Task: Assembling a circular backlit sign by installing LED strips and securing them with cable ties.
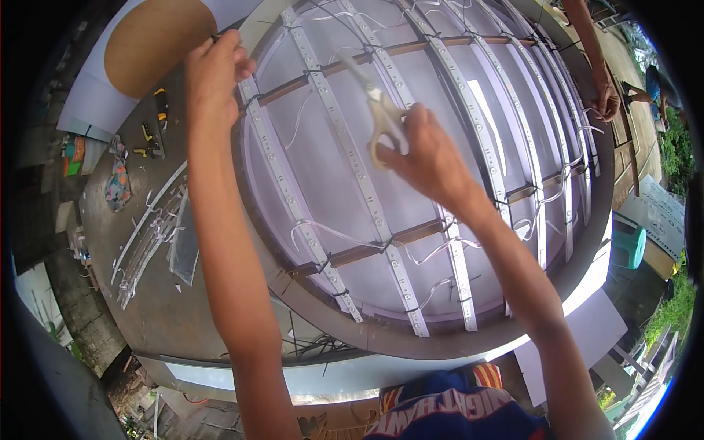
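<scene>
One slip of right grip [431, 155], clamping scissors [383, 115], could be driving blades [356, 70] into LED strips [347, 147] underneath; left grip [211, 79] curling inward, hold unclear.

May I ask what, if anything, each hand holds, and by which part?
Right hand: scissors, by the handles. Left hand: whether anything is held cannot be told.

Right hand [434, 163] holding scissors [375, 95], left hand [210, 79] beside round frame [411, 347], white light strips [345, 138]

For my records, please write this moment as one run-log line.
left hand: fingers curled, contents unclear; right hand: holds scissors over round frame; light strips: across frame; other person's hand: right side
</scene>
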The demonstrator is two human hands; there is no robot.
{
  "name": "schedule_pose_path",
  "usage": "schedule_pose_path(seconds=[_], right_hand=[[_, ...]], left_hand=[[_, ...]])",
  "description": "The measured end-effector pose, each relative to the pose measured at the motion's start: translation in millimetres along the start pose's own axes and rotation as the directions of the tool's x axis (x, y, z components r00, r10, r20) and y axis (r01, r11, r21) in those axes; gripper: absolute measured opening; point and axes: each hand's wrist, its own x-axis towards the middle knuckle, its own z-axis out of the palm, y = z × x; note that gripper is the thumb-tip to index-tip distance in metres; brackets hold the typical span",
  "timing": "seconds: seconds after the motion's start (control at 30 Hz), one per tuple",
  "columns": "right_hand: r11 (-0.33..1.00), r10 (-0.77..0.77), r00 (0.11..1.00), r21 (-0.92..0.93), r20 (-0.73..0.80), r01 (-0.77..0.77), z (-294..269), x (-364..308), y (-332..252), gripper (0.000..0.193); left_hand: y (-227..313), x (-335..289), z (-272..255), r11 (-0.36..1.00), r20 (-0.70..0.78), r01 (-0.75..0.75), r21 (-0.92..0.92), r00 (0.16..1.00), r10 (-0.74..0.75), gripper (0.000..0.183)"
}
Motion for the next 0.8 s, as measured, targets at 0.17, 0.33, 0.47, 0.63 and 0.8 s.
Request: schedule_pose_path(seconds=[0.17, 0.33, 0.47, 0.63, 0.8], right_hand=[[0.901, 0.183, 0.983, -0.400, 0.000, -0.167, -45, 27, 29, 0.069], [0.905, 0.167, 0.983, -0.406, 0.074, -0.123, -33, 59, 29, 0.069], [0.905, 0.168, 0.984, -0.405, 0.062, -0.129, -22, 76, 29, 0.070], [0.901, 0.179, 0.978, -0.417, 0.108, -0.119, -16, 91, 33, 0.077], [0.907, 0.133, 0.990, -0.410, 0.053, -0.100, -11, 98, 30, 0.072]], left_hand=[[-32, 14, 67, 0.986, 0.045, 0.007, 0.165, 0.999, -0.014, 0.021], [-60, 38, 100, 0.909, 0.072, -0.146, 0.389, 0.989, 0.128, 0.034], [-59, 49, 111, 0.718, 0.089, -0.190, 0.670, 0.980, 0.177, 0.036], [-62, 50, 117, 0.622, 0.081, -0.198, 0.757, 0.974, 0.212, 0.037], [-70, 57, 115, 0.546, 0.145, -0.324, 0.773, 0.927, 0.346, 0.036]])
